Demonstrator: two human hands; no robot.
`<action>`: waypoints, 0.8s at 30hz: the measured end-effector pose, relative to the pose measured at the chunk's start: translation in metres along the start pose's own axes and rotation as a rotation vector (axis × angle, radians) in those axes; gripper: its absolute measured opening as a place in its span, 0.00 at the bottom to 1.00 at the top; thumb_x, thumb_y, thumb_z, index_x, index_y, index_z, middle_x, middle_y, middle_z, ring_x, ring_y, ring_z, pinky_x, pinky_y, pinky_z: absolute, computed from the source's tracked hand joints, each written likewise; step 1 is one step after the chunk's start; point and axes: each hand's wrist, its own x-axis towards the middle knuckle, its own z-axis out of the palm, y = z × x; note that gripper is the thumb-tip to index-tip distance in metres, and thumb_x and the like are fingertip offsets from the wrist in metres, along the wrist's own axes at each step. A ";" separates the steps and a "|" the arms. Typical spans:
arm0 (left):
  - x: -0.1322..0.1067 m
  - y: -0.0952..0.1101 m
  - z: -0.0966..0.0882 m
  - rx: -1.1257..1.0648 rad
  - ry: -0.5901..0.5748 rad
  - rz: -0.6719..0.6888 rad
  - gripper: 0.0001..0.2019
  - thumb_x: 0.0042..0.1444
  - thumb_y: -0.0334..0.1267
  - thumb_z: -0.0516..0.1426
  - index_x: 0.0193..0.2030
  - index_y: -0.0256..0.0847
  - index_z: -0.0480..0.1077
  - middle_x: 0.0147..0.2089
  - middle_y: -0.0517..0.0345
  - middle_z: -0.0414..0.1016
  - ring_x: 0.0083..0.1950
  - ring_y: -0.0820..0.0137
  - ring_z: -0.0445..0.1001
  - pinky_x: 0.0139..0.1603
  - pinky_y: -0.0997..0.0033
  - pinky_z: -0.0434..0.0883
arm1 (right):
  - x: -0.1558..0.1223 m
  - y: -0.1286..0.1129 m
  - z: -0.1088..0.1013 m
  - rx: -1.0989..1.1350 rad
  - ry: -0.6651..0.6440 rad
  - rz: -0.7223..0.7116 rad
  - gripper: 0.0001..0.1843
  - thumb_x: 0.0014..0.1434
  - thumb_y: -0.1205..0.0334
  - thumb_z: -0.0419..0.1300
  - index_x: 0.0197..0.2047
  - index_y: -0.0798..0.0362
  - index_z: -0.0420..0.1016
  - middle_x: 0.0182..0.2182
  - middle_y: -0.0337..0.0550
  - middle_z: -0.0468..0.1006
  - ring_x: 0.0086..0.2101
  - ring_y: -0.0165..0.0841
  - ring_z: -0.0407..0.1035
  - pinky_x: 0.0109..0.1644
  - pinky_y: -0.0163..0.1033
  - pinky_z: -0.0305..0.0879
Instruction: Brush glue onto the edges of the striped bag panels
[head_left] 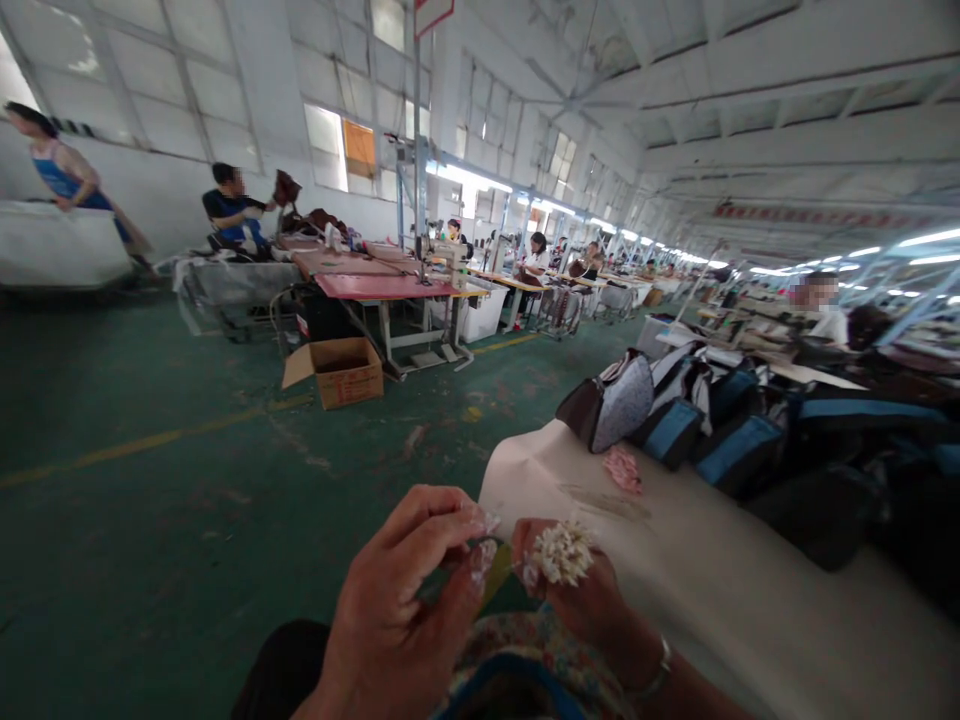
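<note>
My right hand (577, 590) holds a tuft of white fluffy thread scraps (564, 552) between its fingers, and a thin bracelet (658, 670) circles that wrist. My left hand (397, 590) is curled just beside it, with white fluff (484, 555) clinging to its fingertips. The hands are apart by a small gap, above my patterned lap. To their right lies a cream padded sheet (637, 540) with a pink scrap (622, 468) on it. Neither hand touches the sheet, as far as I can tell.
Grey and blue-black bags (611, 400) are piled beyond the cream sheet. A green factory floor (150, 400) spreads to the left, with a cardboard box (337, 372) and sewing tables (382, 287). Several co-workers sit or stand along the rows.
</note>
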 end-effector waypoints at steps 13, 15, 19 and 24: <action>0.003 0.013 0.004 -0.131 -0.058 -0.029 0.10 0.54 0.28 0.59 0.40 0.47 0.76 0.37 0.55 0.75 0.31 0.72 0.74 0.28 0.72 0.75 | 0.008 -0.007 0.004 0.214 0.009 0.125 0.20 0.53 0.42 0.61 0.23 0.50 0.73 0.22 0.42 0.67 0.23 0.34 0.59 0.26 0.39 0.60; 0.005 0.016 0.006 -0.133 -0.051 -0.031 0.09 0.52 0.29 0.60 0.39 0.45 0.75 0.36 0.56 0.75 0.30 0.72 0.73 0.27 0.72 0.74 | 0.006 -0.001 0.003 0.300 0.049 0.135 0.17 0.53 0.45 0.63 0.29 0.51 0.76 0.23 0.41 0.68 0.23 0.33 0.59 0.26 0.38 0.59; 0.009 0.022 0.012 -0.090 -0.061 -0.079 0.08 0.48 0.27 0.60 0.34 0.43 0.76 0.34 0.57 0.74 0.29 0.73 0.72 0.27 0.74 0.73 | 0.005 0.005 0.002 0.417 0.038 0.152 0.15 0.53 0.48 0.65 0.34 0.52 0.79 0.23 0.41 0.69 0.23 0.32 0.59 0.26 0.36 0.57; 0.010 0.027 0.018 -0.062 -0.121 -0.177 0.10 0.50 0.24 0.54 0.27 0.40 0.74 0.29 0.59 0.71 0.28 0.77 0.70 0.27 0.79 0.68 | 0.006 0.006 0.000 0.448 -0.064 0.137 0.16 0.54 0.49 0.64 0.26 0.54 0.75 0.21 0.38 0.64 0.23 0.30 0.56 0.26 0.35 0.57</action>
